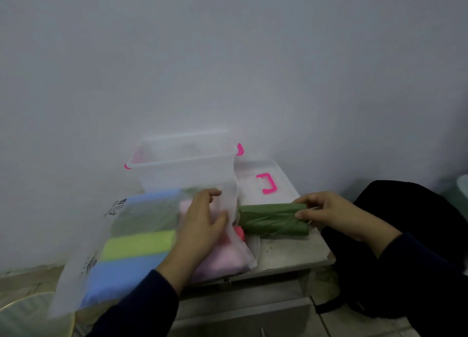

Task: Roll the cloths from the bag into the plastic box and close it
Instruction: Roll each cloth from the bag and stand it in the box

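A rolled dark green cloth [273, 219] lies across the small table, and my right hand [329, 215] grips its right end. My left hand [202, 222] rests flat on the clear plastic bag [83, 268], fingers spread, over a pink cloth [222, 260]. Inside the bag are blue [121, 278], yellow-green [136, 244] and grey-green folded cloths. The clear plastic box [182, 169] with pink clips stands open behind the bag, against the wall. Its lid [255, 182] with a pink handle lies to the box's right.
The small grey table [286, 255] stands against a white wall. A black bag or garment [405, 235] sits to the right of the table. A round pale-green object [30, 316] is at the bottom left on the floor.
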